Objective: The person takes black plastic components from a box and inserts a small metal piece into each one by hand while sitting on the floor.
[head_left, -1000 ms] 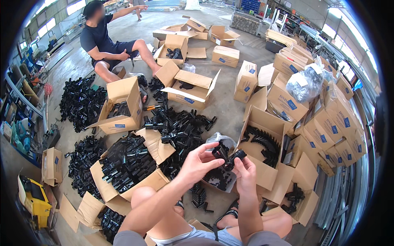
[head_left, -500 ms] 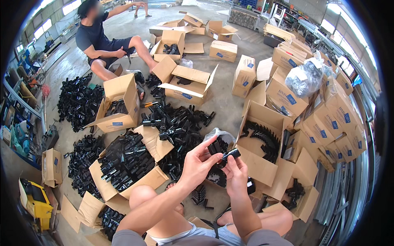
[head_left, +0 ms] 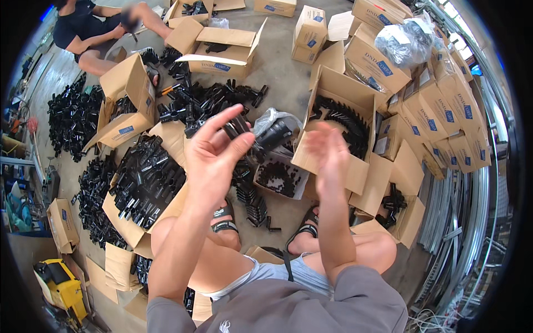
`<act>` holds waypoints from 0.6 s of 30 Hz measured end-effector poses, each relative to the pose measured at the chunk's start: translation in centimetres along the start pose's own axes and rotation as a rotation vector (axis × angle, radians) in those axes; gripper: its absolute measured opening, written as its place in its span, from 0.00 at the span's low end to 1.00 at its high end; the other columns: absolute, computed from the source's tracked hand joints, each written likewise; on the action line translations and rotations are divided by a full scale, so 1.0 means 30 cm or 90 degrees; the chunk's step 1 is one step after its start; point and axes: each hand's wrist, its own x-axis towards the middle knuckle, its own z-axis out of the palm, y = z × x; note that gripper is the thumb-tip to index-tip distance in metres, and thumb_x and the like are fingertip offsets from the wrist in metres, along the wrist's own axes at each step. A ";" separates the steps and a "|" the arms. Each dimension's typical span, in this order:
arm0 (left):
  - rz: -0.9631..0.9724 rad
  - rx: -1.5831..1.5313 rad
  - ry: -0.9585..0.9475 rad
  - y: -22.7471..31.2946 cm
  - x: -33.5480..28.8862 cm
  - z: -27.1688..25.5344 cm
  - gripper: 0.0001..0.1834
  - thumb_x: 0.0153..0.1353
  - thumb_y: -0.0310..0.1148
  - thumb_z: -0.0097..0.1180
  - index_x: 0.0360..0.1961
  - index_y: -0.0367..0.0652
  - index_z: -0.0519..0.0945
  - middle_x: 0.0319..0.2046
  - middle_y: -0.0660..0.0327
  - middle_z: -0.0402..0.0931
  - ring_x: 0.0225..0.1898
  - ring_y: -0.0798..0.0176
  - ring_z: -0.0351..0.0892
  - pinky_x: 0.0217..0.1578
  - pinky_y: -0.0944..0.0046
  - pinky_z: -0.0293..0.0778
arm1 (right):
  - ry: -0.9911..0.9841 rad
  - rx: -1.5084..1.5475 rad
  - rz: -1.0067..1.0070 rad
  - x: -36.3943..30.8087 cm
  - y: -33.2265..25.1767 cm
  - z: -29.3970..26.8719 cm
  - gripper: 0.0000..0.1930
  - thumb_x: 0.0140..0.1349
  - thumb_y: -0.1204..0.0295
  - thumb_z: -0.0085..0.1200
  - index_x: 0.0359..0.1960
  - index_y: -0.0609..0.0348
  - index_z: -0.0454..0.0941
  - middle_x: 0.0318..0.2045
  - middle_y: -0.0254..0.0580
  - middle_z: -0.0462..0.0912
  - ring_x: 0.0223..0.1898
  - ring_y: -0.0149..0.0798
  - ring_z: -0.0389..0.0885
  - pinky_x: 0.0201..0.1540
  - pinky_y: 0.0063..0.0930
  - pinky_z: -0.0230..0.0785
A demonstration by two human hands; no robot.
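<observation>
My left hand (head_left: pixel 210 161) is raised over the small open box, with thumb and fingers closed around a black T-shaped pipe fitting (head_left: pixel 273 135). The fitting's thick cylindrical end points right, away from the palm. My right hand (head_left: pixel 331 161) is held apart from it, beside the tall open carton (head_left: pixel 345 176), blurred by motion. Its fingers look stretched out and nothing shows in them. Under the hands, the small box (head_left: pixel 297 191) holds many small black pieces, and a clear plastic bag (head_left: pixel 267 119) lies behind it.
Heaps of black fittings (head_left: pixel 72 119) cover the floor at left, around an overfilled carton (head_left: pixel 117 213). Stacked cartons (head_left: pixel 444 119) and metal profiles (head_left: pixel 452 216) stand at right. A yellow case (head_left: pixel 64 286) sits lower left. A seated person (head_left: pixel 89 33) is at the far left.
My right hand has come off the fitting and moved to the right. My left hand keeps hold of it and has shifted left. The whole view has tilted downward.
</observation>
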 end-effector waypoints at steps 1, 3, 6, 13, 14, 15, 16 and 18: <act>0.003 0.010 0.028 0.025 0.004 -0.010 0.28 0.65 0.20 0.65 0.66 0.42 0.76 0.48 0.56 0.86 0.48 0.67 0.85 0.52 0.67 0.80 | 0.079 -0.023 -0.020 0.071 0.006 -0.079 0.16 0.78 0.58 0.50 0.50 0.57 0.81 0.34 0.34 0.84 0.36 0.29 0.85 0.39 0.24 0.75; 0.028 0.012 0.051 0.042 0.027 -0.039 0.28 0.65 0.20 0.65 0.66 0.41 0.76 0.47 0.55 0.86 0.48 0.68 0.85 0.53 0.68 0.79 | 0.154 -0.053 -0.038 0.177 0.050 -0.197 0.15 0.78 0.58 0.51 0.48 0.56 0.81 0.32 0.34 0.84 0.36 0.27 0.85 0.35 0.22 0.73; 0.046 0.032 0.076 0.053 0.051 -0.062 0.28 0.65 0.20 0.64 0.66 0.41 0.76 0.48 0.54 0.86 0.49 0.68 0.84 0.53 0.68 0.79 | 0.032 -0.409 0.039 0.203 0.132 -0.214 0.13 0.77 0.61 0.51 0.40 0.56 0.82 0.29 0.33 0.83 0.31 0.24 0.81 0.29 0.20 0.67; 0.060 0.059 0.054 0.064 0.054 -0.049 0.27 0.64 0.18 0.64 0.65 0.38 0.76 0.48 0.55 0.85 0.49 0.69 0.83 0.53 0.70 0.79 | -0.289 -0.687 0.193 0.100 0.620 -0.120 0.15 0.71 0.63 0.54 0.45 0.64 0.85 0.32 0.47 0.89 0.33 0.38 0.89 0.38 0.35 0.79; 0.062 0.075 0.058 0.067 0.053 -0.053 0.27 0.64 0.17 0.64 0.65 0.38 0.76 0.49 0.55 0.85 0.49 0.69 0.83 0.52 0.70 0.79 | -0.282 -0.722 0.131 0.103 0.643 -0.102 0.15 0.72 0.63 0.54 0.44 0.63 0.85 0.34 0.47 0.89 0.33 0.38 0.88 0.38 0.35 0.79; 0.068 0.092 0.064 0.071 0.052 -0.057 0.27 0.64 0.17 0.64 0.65 0.38 0.76 0.49 0.55 0.85 0.49 0.69 0.83 0.52 0.70 0.79 | -0.233 -0.719 0.050 0.127 0.667 -0.078 0.14 0.70 0.65 0.54 0.44 0.63 0.85 0.39 0.57 0.88 0.45 0.56 0.87 0.52 0.45 0.77; 0.071 0.092 0.064 0.074 0.053 -0.058 0.27 0.64 0.17 0.64 0.65 0.38 0.76 0.49 0.55 0.85 0.49 0.69 0.83 0.52 0.70 0.79 | -0.208 -0.720 -0.071 0.171 0.680 -0.066 0.13 0.70 0.66 0.52 0.43 0.62 0.84 0.42 0.59 0.87 0.48 0.59 0.85 0.53 0.48 0.75; 0.060 0.079 0.067 0.080 0.051 -0.059 0.28 0.64 0.16 0.64 0.65 0.38 0.76 0.50 0.55 0.85 0.49 0.70 0.82 0.51 0.70 0.79 | -0.091 -0.835 -0.099 0.287 0.699 -0.018 0.13 0.70 0.67 0.50 0.43 0.62 0.84 0.43 0.60 0.86 0.49 0.61 0.84 0.53 0.51 0.75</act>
